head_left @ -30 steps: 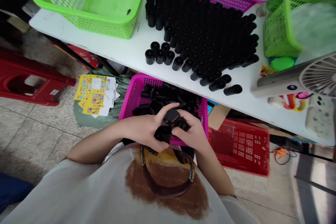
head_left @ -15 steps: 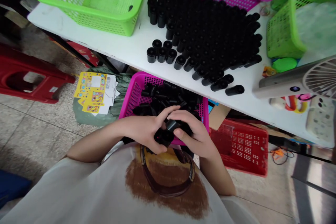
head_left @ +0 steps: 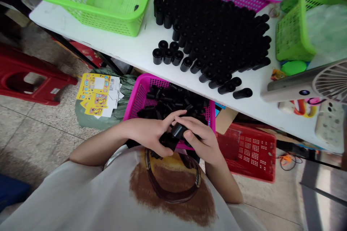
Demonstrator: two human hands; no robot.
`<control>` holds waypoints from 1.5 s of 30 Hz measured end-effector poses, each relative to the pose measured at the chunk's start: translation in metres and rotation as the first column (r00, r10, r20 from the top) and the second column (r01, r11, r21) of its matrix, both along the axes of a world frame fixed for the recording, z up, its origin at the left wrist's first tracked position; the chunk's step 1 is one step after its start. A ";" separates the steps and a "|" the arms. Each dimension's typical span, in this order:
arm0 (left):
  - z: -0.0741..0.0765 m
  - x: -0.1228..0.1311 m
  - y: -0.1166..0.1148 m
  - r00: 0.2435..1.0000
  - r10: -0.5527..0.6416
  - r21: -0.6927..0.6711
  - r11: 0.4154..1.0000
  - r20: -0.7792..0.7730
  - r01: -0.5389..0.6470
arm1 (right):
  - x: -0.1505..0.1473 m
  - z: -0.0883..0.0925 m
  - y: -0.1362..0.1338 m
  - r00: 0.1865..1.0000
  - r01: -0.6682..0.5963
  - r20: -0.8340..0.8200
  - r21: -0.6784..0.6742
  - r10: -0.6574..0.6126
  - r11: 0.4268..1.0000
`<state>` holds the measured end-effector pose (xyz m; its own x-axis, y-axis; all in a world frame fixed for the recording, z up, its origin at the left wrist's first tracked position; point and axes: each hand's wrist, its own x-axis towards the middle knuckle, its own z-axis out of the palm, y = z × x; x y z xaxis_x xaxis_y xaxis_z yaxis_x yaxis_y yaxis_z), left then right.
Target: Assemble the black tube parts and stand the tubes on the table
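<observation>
Gray speckled floor tiles down low, with a red plastic stool on the left and a red basket on the right. Yellow printed card sheets on a green bag, just beside a pink basket. Above all that, a white table with a bright green basket on it, more baskets at the far edge, and a small gray fan near a white power strip at the right side.

Lots and lots of black film canisters on the table, standing close together in rows, and a few lying on their sides near the table edge. One lone canister on its side, a bit apart from the others. More of them in a messy heap inside the pink basket.

Both hands low over that basket, close together and touching. Left hand curled around one black canister. Right hand pinching another black canister with its fingers. Those two canisters pressed together between the hands, right over the heap. No way to tell if they are joined.
</observation>
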<state>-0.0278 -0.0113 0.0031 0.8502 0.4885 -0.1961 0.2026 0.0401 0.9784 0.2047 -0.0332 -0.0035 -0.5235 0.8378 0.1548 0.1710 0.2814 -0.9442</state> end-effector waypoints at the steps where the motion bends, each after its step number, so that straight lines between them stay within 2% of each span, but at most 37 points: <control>1: 0.000 0.000 0.000 1.000 0.000 0.002 1.000 0.001 0.000 | 0.000 0.000 0.000 1.000 -0.005 0.001 -0.002 0.005 1.000; 6: 0.001 -0.002 0.000 0.998 -0.009 0.011 1.000 -0.065 0.009 | 0.000 -0.001 0.001 1.000 -0.001 -0.015 0.008 0.001 1.000; 8: 0.001 -0.003 0.000 0.999 -0.012 0.025 1.000 -0.053 0.013 | 0.001 -0.002 0.002 0.999 -0.038 0.003 -0.015 0.038 0.999; 10: -0.001 -0.004 0.000 1.000 -0.004 0.037 0.999 -0.018 0.005 | 0.002 -0.002 0.005 0.991 -0.132 0.027 -0.045 0.133 0.990; 14: -0.006 -0.004 0.001 0.999 -0.039 -0.008 0.999 -0.023 0.039 | 0.005 -0.003 0.008 0.933 -0.355 0.053 -0.051 0.357 0.934; 17: -0.007 -0.005 0.001 0.996 -0.090 -0.103 0.991 -0.029 0.086 | 0.005 -0.004 0.006 0.931 -0.359 0.043 -0.063 0.361 0.931; 19: -0.008 -0.006 0.002 0.996 -0.080 -0.154 0.985 -0.042 0.073 | 0.005 -0.004 0.004 0.943 -0.325 0.035 -0.104 0.330 0.940; 21: -0.009 -0.005 0.002 0.999 -0.027 -0.226 0.974 -0.033 0.019 | 0.008 -0.003 0.006 0.970 -0.232 0.063 -0.062 0.236 0.971; 23: -0.012 -0.002 0.000 0.998 0.057 -0.355 0.934 0.025 -0.044 | 0.014 -0.004 0.013 0.991 0.005 0.132 0.102 -0.019 0.995; 24: -0.014 0.002 -0.001 0.992 0.112 -0.436 0.897 0.062 -0.074 | 0.019 -0.006 0.019 0.966 0.158 0.167 0.216 -0.196 0.964; 26: -0.020 0.010 -0.005 0.969 0.232 -0.583 0.801 0.090 -0.137 | 0.028 -0.012 0.034 0.830 0.398 0.206 0.432 -0.518 0.809; 27: -0.023 0.014 -0.007 0.956 0.283 -0.636 0.752 0.077 -0.172 | 0.033 -0.016 0.043 0.752 0.453 0.218 0.515 -0.623 0.728; 28: -0.026 0.017 -0.008 0.945 0.324 -0.670 0.714 0.055 -0.205 | 0.037 -0.021 0.051 0.685 0.474 0.235 0.575 -0.690 0.666; 29: -0.029 0.020 -0.010 0.936 0.350 -0.683 0.692 0.032 -0.235 | 0.040 -0.025 0.059 0.635 0.474 0.260 0.613 -0.728 0.632; 31: -0.033 0.020 -0.010 0.932 0.362 -0.637 0.722 0.013 -0.271 | 0.044 -0.034 0.070 0.579 0.455 0.335 0.624 -0.743 0.635; 33: -0.036 0.016 -0.008 0.924 0.382 -0.528 0.789 0.023 -0.313 | 0.044 -0.039 0.076 0.554 0.452 0.413 0.579 -0.722 0.678; 35: -0.036 0.011 -0.005 0.902 0.430 -0.455 0.813 0.048 -0.363 | 0.042 -0.039 0.075 0.552 0.480 0.436 0.531 -0.711 0.699; 38: -0.031 0.008 -0.002 0.828 0.543 -0.509 0.756 0.136 -0.412 | 0.033 -0.032 0.061 0.598 0.567 0.290 0.506 -0.747 0.650; 39: -0.029 0.008 -0.002 0.794 0.580 -0.555 0.727 0.180 -0.405 | 0.028 -0.029 0.053 0.631 0.602 0.210 0.475 -0.747 0.642; 40: -0.027 0.009 -0.003 0.755 0.616 -0.608 0.694 0.224 -0.386 | 0.021 -0.027 0.044 0.674 0.633 0.128 0.408 -0.728 0.658; 42: -0.022 0.009 -0.006 0.685 0.671 -0.718 0.622 0.283 -0.312 | 0.006 -0.026 0.027 0.772 0.632 -0.041 0.148 -0.634 0.761; 44: -0.019 0.010 -0.010 0.650 0.695 -0.796 0.562 0.306 -0.226 | -0.010 -0.027 0.013 0.830 0.468 -0.232 -0.207 -0.507 0.859; 45: -0.017 0.009 -0.012 0.641 0.700 -0.816 0.544 0.314 -0.195 | -0.016 -0.027 0.008 0.828 0.343 -0.316 -0.367 -0.463 0.865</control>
<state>-0.0184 -0.0230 -0.0140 0.5958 0.7703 -0.2273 -0.6040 0.6163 0.5053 0.1882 -0.0248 -0.0305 -0.0774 0.9970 -0.0065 -0.1805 -0.0204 -0.9834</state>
